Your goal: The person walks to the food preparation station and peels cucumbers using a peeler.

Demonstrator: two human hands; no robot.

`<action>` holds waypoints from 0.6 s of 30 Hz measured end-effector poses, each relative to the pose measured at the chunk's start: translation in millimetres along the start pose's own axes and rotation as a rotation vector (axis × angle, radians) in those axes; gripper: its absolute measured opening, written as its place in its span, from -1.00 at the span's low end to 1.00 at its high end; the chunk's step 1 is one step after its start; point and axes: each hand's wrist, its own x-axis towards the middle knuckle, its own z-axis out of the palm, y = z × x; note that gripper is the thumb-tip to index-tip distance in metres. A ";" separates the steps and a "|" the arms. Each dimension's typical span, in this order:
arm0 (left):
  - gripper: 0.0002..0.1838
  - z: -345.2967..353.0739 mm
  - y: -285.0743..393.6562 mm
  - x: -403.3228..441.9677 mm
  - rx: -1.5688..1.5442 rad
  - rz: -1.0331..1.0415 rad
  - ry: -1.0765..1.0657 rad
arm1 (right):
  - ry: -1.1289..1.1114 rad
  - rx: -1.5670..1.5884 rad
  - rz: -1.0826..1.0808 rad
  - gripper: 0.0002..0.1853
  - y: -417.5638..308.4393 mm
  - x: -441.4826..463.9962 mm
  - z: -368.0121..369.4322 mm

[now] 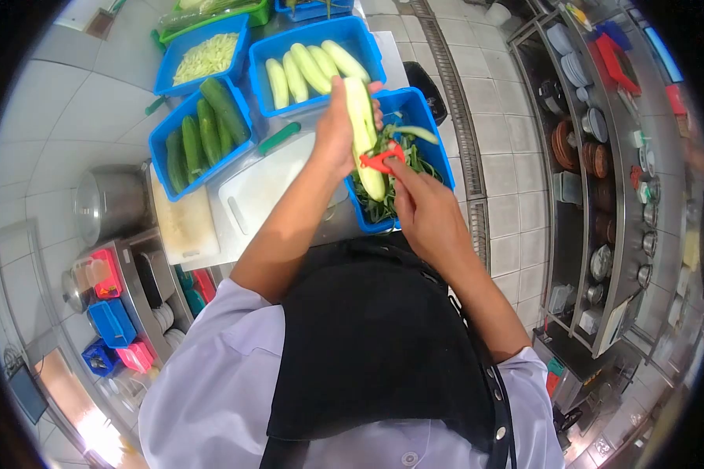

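Observation:
My left hand (339,125) is wrapped round a mostly peeled, pale green cucumber (374,181), its lower end pointing down over a blue bin (443,156) of dark green peels (422,166). A red peeler (383,159) is gripped in my right hand (425,202), its head against the cucumber's side. Some dark skin still shows along the cucumber's right edge. Left of the hands, a green-handled knife (280,137) lies by a white cutting board (262,184). Behind, peeled cucumbers (310,67) fill another blue bin (377,48).
Unpeeled cucumbers (209,130) lie in a blue bin (158,156) at left, with sliced pieces (207,59) in one behind it. A wooden board (186,223) and a steel pot (111,205) are at left. Steel shelves (612,195) with dishes stand right.

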 end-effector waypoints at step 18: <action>-0.15 34.5 2.1 -14.6 0.028 -0.186 0.027 | 0.190 -0.033 -0.071 -0.65 6.4 25.1 -8.9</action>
